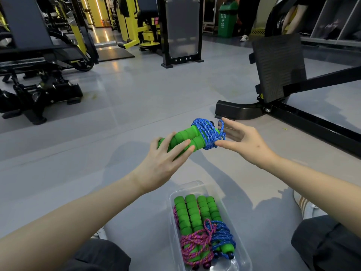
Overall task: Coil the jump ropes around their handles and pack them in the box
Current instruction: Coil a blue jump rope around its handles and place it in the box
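Above the grey floor, beyond the clear box's (175, 194) far end, the left hand (162, 161) grips the green handles (185, 135) of the blue jump rope (207, 132). Its coil touches the thumb of the spread right hand (244, 139), and a loop seems hooked over the forefinger. A pink rope (193, 245) and a second blue rope (222, 235) lie coiled in the box.

I see green handles (182, 138) | blue rope (206, 132), white-flecked | magenta rope (193, 241), orange-flecked | clear box (243, 251) | grey floor (156, 94) | yellow-black machines (134, 22)
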{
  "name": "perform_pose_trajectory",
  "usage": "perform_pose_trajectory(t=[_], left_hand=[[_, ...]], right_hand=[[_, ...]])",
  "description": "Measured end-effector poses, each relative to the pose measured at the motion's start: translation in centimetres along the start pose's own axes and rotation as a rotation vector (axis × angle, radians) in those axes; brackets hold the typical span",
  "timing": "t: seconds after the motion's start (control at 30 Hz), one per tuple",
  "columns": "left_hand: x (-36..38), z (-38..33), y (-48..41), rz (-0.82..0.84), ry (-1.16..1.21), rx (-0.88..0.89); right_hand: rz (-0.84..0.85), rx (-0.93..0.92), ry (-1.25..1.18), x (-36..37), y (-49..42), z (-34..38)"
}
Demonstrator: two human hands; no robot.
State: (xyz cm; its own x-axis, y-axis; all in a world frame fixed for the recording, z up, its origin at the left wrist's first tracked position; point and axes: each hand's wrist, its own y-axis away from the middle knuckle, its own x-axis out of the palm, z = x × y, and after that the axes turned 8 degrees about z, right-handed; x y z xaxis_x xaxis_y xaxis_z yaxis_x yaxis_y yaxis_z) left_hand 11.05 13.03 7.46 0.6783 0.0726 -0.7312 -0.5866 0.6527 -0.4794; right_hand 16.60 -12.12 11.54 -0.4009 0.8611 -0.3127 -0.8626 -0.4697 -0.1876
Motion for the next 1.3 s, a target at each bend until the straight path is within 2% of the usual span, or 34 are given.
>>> perform_pose_trajectory(t=[0.2,0.4,0.6,0.77,1.03,1.17,1.3], left_hand=[[-0.1,0.0,0.7,0.037,-0.023,0.101],[-0.9,-0.1,1.0,0.05,-0.026,0.155],[-1.0,-0.6,1.6,0.065,0.007,0.207],[-0.7,-1.4,2.7,0.096,0.012,0.25],[-1.0,-4.1,5.2,0.163,0.056,0.299],[-1.0,-5.5,5.8,0.218,0.054,0.24],[-1.3,-8.6,5.7,0.244,0.061,0.129]], right_hand=[[0.218,-0.063,0.317,-0.9,0.0,-0.3],[0.266,-0.298,0.668,-1.2,0.9,-0.5],[0.325,-0.337,0.884,-1.0,2.3,-1.8],[0.374,-0.312,0.881,-0.1,3.7,-3.5],[0.491,-0.375,0.912,0.9,5.5,-6.5],[0.546,-0.317,0.891,1.5,5.6,-7.5],[0.615,-0.194,0.762,1.6,5.4,-7.8]])
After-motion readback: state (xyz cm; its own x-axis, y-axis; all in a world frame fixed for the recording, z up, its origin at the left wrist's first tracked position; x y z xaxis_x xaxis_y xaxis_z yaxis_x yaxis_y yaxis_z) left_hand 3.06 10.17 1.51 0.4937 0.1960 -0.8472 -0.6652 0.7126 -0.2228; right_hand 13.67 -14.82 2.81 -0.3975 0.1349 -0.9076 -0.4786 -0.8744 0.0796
